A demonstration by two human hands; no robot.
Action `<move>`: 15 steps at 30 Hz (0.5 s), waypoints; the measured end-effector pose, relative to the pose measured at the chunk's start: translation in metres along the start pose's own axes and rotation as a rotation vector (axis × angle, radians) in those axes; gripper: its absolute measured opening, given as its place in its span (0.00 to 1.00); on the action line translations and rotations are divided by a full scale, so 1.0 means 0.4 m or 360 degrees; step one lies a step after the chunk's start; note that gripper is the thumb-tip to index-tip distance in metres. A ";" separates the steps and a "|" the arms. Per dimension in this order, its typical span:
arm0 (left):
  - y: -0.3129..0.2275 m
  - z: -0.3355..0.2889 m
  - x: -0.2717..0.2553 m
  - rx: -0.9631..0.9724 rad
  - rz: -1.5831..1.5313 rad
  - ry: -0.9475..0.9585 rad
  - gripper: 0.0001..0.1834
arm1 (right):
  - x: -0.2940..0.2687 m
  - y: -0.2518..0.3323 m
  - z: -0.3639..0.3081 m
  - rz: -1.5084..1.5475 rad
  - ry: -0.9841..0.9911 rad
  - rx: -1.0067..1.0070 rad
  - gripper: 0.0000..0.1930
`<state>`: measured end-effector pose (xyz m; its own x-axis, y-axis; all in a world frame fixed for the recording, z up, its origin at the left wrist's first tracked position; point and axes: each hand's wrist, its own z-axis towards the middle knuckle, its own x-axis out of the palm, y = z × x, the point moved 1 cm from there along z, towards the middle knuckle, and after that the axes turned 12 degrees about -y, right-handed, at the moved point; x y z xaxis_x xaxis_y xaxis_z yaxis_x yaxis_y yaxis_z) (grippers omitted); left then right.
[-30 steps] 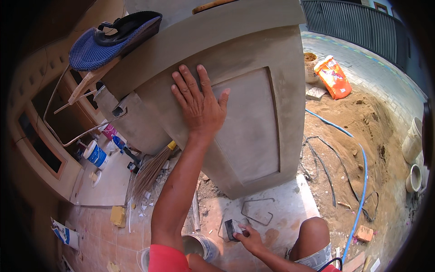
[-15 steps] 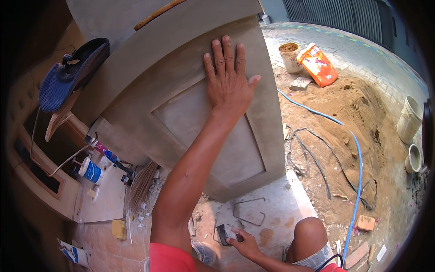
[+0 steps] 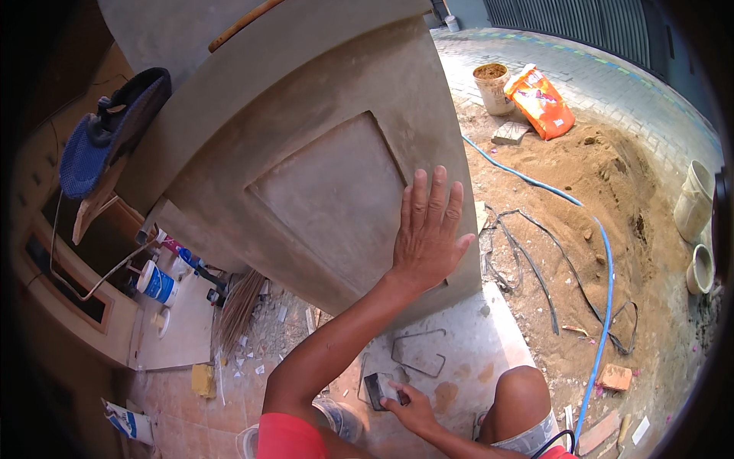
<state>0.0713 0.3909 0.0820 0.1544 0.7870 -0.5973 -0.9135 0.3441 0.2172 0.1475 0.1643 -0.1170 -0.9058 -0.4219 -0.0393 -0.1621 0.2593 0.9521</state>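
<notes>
My left hand (image 3: 433,232) lies flat, fingers stretched, against the right-hand border of a grey plastered column (image 3: 229,180). Its palm side faces the surface and nothing is held in it. A recessed four-sided panel (image 3: 325,199) with dark edges is set into the plaster to the left of that hand. Low down, over the pale floor slab, my right hand (image 3: 413,409) is closed around a small dark rectangular tool (image 3: 375,392) with a lighter patch. Its exact kind does not show. A bent metal rod (image 3: 419,353) rests on the slab above it.
Right of the column lies a sand heap (image 3: 604,176), crossed by a blue hose (image 3: 606,260) and black cable (image 3: 550,294). An orange sack (image 3: 541,107) leans near a bucket (image 3: 492,90). Blue-padded gear (image 3: 99,145) hangs at left, above a paint pail (image 3: 157,284).
My left hand has slid down and to the right over the plaster, from the panel's top to its right border, uncovering the recess. My right hand stays about where it was.
</notes>
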 end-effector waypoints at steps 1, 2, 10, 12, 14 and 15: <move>0.008 0.002 -0.019 -0.0087 -0.0024 -0.0104 0.51 | 0.004 -0.008 0.000 0.0023 0.0004 -0.0005 0.34; 0.017 0.008 -0.034 -0.0171 -0.0050 -0.0210 0.51 | 0.010 -0.021 0.003 0.0046 0.0006 -0.0012 0.34; 0.084 0.090 -0.044 -0.0504 -0.0407 -0.0554 0.50 | 0.014 -0.015 -0.004 -0.0045 0.0012 -0.0036 0.33; 0.092 0.105 -0.042 -0.0489 -0.0415 -0.0574 0.51 | 0.016 -0.016 -0.005 -0.0049 -0.0008 -0.0049 0.33; 0.104 0.114 -0.031 -0.0467 -0.0477 -0.0567 0.51 | 0.013 -0.012 -0.007 -0.0068 -0.0013 -0.0053 0.33; 0.107 0.114 -0.026 -0.0464 -0.0498 -0.0569 0.52 | 0.011 -0.009 -0.006 -0.0078 -0.0016 -0.0055 0.33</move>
<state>0.0478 0.4208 0.1326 0.5066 0.8124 -0.2888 -0.8621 0.4731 -0.1815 0.1451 0.1593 -0.1199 -0.9010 -0.4246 -0.0890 -0.1928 0.2081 0.9589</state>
